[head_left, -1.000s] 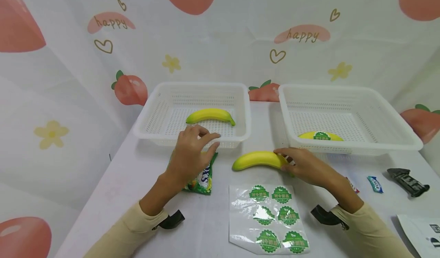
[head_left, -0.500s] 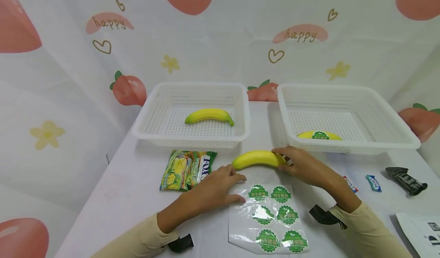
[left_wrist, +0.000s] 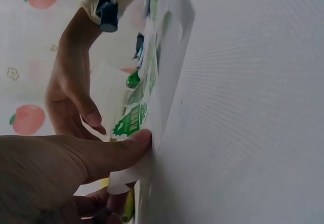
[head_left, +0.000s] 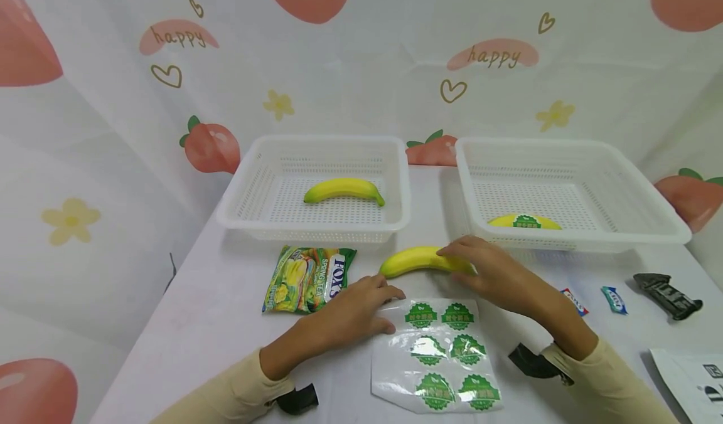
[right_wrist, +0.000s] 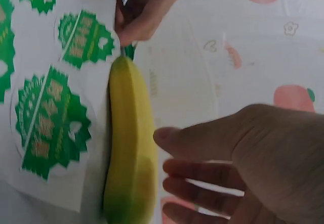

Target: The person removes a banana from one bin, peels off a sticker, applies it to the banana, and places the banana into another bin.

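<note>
One curved yellow banana is lying beyond a glossy, green-stickered white sheet, risking a nudge if the left hand, pinching that sheet, is tugging while the right hand, fingers apart, isn't bracing.

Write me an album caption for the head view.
Left hand pinching a sticker sheet, right hand at a banana, two white baskets behind.
</note>
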A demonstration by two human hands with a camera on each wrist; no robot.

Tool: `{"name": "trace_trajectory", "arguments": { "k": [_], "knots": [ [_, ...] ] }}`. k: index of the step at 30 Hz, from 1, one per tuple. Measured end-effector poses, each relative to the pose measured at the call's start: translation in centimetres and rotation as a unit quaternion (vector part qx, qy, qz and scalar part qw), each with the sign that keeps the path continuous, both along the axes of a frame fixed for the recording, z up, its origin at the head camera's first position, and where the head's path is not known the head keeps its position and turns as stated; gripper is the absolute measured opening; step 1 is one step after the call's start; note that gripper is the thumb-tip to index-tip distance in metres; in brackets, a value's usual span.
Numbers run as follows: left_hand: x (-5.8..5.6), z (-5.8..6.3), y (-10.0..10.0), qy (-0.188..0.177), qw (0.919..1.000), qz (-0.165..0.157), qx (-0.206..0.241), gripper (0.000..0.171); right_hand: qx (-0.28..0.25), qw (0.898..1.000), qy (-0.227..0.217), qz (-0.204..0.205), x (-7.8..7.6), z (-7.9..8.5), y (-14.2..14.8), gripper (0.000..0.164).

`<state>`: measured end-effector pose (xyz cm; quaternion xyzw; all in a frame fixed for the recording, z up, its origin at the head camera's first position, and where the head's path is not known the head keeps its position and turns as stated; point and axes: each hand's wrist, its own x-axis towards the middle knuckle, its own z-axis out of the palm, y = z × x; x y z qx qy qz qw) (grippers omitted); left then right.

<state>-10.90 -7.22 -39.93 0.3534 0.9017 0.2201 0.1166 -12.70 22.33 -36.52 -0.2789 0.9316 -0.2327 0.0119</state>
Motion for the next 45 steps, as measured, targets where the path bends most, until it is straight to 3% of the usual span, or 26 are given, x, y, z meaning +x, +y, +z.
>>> {"name": "trace_trajectory", "arguments": {
  "k": [6, 9, 11, 14, 19, 24, 27, 31, 34, 38, 42, 45],
  "knots": [
    [-0.4, -0.1, -0.3, -0.021, 0.9990, 0.007, 0.039, 0.043, -0.012, 0.996, -0.053, 0.074, 1.0, 0.1, -1.4, 0.030],
    [-0.8, -0.2, -0.4, -0.070, 0.9945, 0.014, 0.077, 0.040, -0.006, 0.992, -0.089, 0.091, 1.4, 0.0, -2.0, 0.032],
    [-1.1, -0.2, -0.5, -0.123, 0.9863, 0.023, 0.107, 0.040, -0.003, 0.990, -0.102, 0.094, 1.5, -0.1, -2.2, 0.033],
    [-1.6, -0.2, -0.6, -0.211, 0.9664, 0.045, 0.140, 0.042, 0.002, 0.990, -0.110, 0.092, 1.5, -0.5, -2.4, 0.032],
    [-2.2, 0.1, -0.7, -0.325, 0.9225, 0.077, 0.193, 0.051, -0.005, 0.989, -0.110, 0.094, 1.3, -1.2, -2.4, 0.035],
    [-2.4, 0.1, -0.7, -0.394, 0.8819, 0.097, 0.239, 0.055, -0.014, 0.989, -0.108, 0.098, 1.1, -1.7, -2.5, 0.037],
    [-2.4, 0.0, -0.7, -0.421, 0.8639, 0.098, 0.259, 0.056, -0.011, 0.989, -0.110, 0.098, 1.1, -1.7, -2.5, 0.036],
    [-2.4, 0.1, -0.8, -0.445, 0.8471, 0.089, 0.277, 0.058, -0.007, 0.989, -0.115, 0.097, 1.0, -1.6, -2.5, 0.035],
    [-2.5, 0.1, -0.8, -0.457, 0.8385, 0.081, 0.286, 0.058, -0.007, 0.988, -0.122, 0.097, 1.1, -1.5, -2.4, 0.036],
    [-2.5, 0.0, -0.8, -0.465, 0.8328, 0.075, 0.291, 0.058, -0.006, 0.987, -0.130, 0.099, 1.1, -1.3, -2.4, 0.036],
    [-2.5, -0.1, -0.8, -0.456, 0.8389, 0.079, 0.286, 0.056, -0.017, 0.985, -0.143, 0.097, 1.1, -1.1, -2.2, 0.033],
    [-2.5, -0.1, -0.8, -0.449, 0.8460, 0.081, 0.277, 0.055, -0.034, 0.983, -0.148, 0.102, 1.0, -1.1, -2.1, 0.020]
  ]
}}
